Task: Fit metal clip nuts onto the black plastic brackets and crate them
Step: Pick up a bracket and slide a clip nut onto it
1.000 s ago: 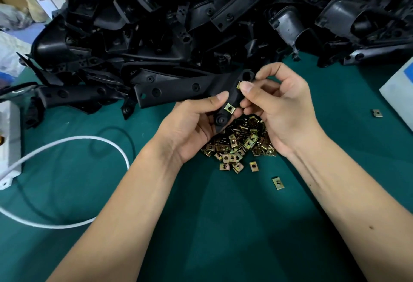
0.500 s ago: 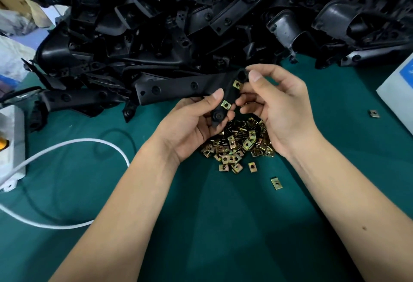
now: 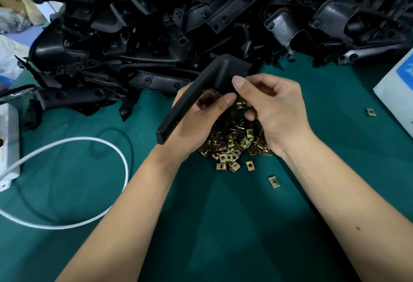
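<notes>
A black plastic bracket (image 3: 201, 89), L-shaped with its smooth back facing me, is gripped by my left hand (image 3: 199, 120) around its long arm. My right hand (image 3: 272, 107) holds the bracket's bent end, thumb on top and fingers curled beneath. A brass-coloured clip nut (image 3: 239, 105) shows between the two hands, fitted on the bracket's underside. Under my hands lies a heap of loose clip nuts (image 3: 234, 143) on the green table (image 3: 223, 226). A big pile of black brackets (image 3: 201, 20) fills the back of the table.
A white cable (image 3: 89, 141) loops across the left, leading to a white power strip (image 3: 9, 143) at the left edge. A white box (image 3: 397, 89) sits at the right edge, with a stray nut (image 3: 371, 112) beside it. Single nuts (image 3: 274, 181) lie near the heap.
The bracket has been turned over and swung round: its long arm now points down-left with the smooth back up. Both hands kept hold of it.
</notes>
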`<state>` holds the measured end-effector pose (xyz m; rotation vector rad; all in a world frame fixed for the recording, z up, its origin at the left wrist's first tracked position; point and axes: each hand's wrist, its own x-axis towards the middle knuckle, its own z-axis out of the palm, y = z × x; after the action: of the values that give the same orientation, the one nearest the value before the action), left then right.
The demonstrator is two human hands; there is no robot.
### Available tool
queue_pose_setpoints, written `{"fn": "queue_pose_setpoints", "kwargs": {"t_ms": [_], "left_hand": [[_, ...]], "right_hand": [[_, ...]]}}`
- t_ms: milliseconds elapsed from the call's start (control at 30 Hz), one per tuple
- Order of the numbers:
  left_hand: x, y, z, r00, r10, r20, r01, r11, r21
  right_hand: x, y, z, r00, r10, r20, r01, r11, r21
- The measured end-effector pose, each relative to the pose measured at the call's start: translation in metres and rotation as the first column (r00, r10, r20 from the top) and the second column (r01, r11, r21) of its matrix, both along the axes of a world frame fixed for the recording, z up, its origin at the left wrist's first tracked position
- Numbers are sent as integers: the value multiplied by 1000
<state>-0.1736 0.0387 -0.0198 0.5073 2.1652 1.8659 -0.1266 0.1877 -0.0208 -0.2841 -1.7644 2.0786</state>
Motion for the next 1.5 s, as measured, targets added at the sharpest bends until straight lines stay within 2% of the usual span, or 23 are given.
{"fn": "queue_pose_setpoints", "kwargs": {"t_ms": [167, 400, 467, 567, 667, 733, 800, 900, 967, 1033, 1133, 1233, 1300, 1400, 1433, 1500], "left_hand": [[-3, -2, -4, 999, -9, -35, 10, 1000, 25], [7, 4, -2, 985, -30, 171, 22, 999, 49], [10, 7, 0, 982, -7, 191, -6, 998, 68], [16, 14, 6, 983, 48, 179, -68, 992, 109], [25, 24, 16, 986, 104, 127, -111, 993, 49], [36, 37, 27, 991, 123, 56, -122, 992, -26], [49, 56, 41, 993, 116, -20, -117, 992, -52], [78, 106, 60, 997, 37, -64, -32, 997, 71], [100, 146, 67, 1000, -26, -1, 25, 959, 284], [131, 189, 74, 986, -164, 14, 136, 861, 489], [188, 247, 77, 927, -351, -135, 360, 728, 584], [248, 296, 59, 866, -438, -241, 500, 756, 423], [283, 321, 32, 786, -571, -236, 617, 745, 254], [319, 352, -31, 667, -732, -141, 740, 672, 13], [327, 359, -57, 638, -765, -88, 761, 644, -74], [336, 367, -111, 632, -773, 47, 758, 605, -241]], "right_hand": [[-1, -2, -1, 1000, 14, 27, -12, 997, -82], [-3, 2, 0, 998, 65, 17, -61, 983, -174], [-3, 0, 1, 998, 57, 27, -51, 982, -183], [-2, 1, 5, 998, 18, 55, -9, 986, -164], [5, 3, 17, 997, -66, 42, 69, 994, -89], [20, 8, 28, 993, -109, -33, 107, 992, -64], [40, 19, 42, 984, -119, -129, 106, 989, -105], [82, 54, 65, 938, -268, -218, 240, 960, -143], [115, 84, 74, 876, -398, -272, 342, 911, -233], [157, 120, 77, 793, -523, -312, 420, 841, -341], [227, 171, 63, 675, -655, -339, 484, 740, -467], [307, 215, 20, 564, -803, -192, 622, 567, -540], [350, 230, -20, 496, -867, -39, 689, 421, -590], [408, 245, -93, 381, -875, 298, 790, 141, -596], [424, 246, -115, 365, -833, 415, 824, 82, -560], [444, 245, -155, 361, -718, 595, 880, 52, -471]]}}
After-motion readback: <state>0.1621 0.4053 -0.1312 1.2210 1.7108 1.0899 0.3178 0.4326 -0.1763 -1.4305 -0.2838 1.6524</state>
